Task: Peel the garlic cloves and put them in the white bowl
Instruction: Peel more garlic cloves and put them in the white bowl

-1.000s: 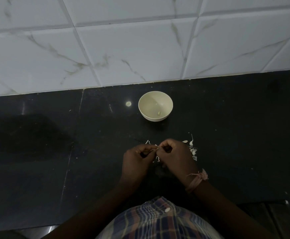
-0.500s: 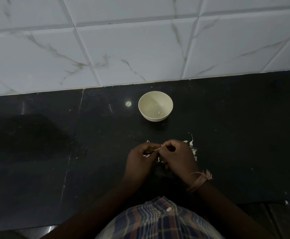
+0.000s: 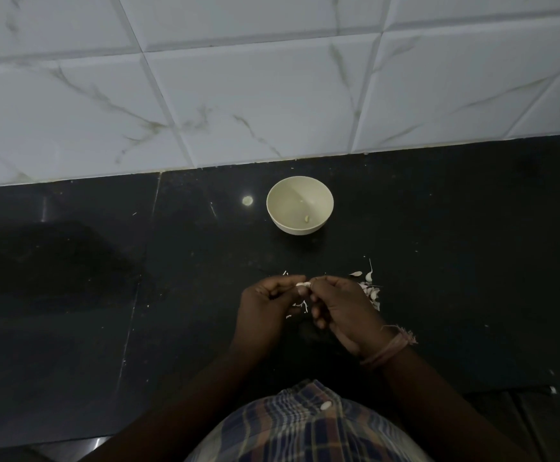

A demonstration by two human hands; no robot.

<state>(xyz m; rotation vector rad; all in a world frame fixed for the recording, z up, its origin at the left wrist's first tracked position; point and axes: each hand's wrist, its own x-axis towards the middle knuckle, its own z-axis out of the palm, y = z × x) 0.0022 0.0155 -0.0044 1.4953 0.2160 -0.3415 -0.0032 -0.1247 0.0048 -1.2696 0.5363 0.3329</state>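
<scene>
A small pale garlic clove is pinched between the fingertips of my left hand and my right hand, just above the black counter. The white bowl stands upright further back, near the tiled wall, with one small peeled clove lying inside. More garlic cloves and loose skins lie on the counter just right of my right hand. Thin scraps of peel are scattered under and between my hands.
The black stone counter runs left and right, with a seam line left of my hands. A white marbled tile wall rises behind the bowl. The counter's front edge is close to my body.
My hands have shifted slightly while working the clove; the clove's pale tip now shows more between my fingertips. The bowl has not moved.
</scene>
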